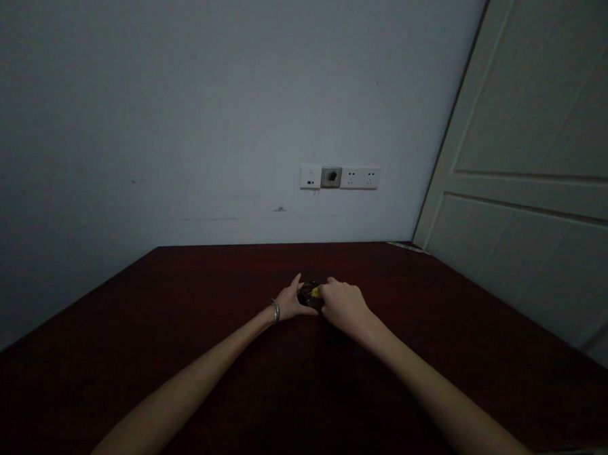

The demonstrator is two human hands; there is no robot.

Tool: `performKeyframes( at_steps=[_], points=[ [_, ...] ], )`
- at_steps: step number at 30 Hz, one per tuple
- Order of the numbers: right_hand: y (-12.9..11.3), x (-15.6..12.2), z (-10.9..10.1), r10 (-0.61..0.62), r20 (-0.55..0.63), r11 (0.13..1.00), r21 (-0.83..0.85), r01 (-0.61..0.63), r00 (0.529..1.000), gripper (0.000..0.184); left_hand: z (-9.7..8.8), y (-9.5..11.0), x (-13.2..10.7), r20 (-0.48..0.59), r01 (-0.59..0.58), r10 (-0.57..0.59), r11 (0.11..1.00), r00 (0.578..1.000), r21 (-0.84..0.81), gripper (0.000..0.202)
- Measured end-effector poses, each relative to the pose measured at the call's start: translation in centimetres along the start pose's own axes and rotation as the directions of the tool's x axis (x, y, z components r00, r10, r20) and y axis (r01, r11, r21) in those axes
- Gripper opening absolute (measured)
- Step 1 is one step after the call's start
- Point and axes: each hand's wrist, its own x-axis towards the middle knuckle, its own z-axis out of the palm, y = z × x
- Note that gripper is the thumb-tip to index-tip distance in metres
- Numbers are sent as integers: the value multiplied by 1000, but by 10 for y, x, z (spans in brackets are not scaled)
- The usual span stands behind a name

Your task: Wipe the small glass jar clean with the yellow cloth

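Near the middle of the dark red table lies a small, dark, round, shiny object, perhaps a glass dish; its exact kind is too dim to tell. My left hand curves around its left side, with the thumb in front and the fingers behind. A bracelet circles the left wrist. From the right, my right hand is closed, and a small yellow piece shows at its fingertips, over the round object. Most of that yellow piece is hidden by the fingers.
Behind the table rises a pale wall with white sockets and a dark-faced switch plate. A panelled door stands along the right side. A thin, flat strip lies at the table's far right corner.
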Motion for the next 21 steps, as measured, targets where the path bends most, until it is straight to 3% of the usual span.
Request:
performKeyframes(
  at_steps=[4,9,14,21],
  points=[
    [24,25,-10,61,-54,983,177,-51,997,35,-1,-1,-1,14,-21,21,999,1000,-27,124],
    [44,49,0,144,-93,889,449,-88,985,37,-1,-3,0,40,-55,59,995,997,-86,125],
    [54,54,15,157,-81,712,700,-56,984,32,-1,-4,-1,51,-91,102,980,994,-174,123],
    [59,56,26,196,-40,388,921,-40,980,31,-4,2,1,70,-109,141,935,988,-339,111]
  ],
)
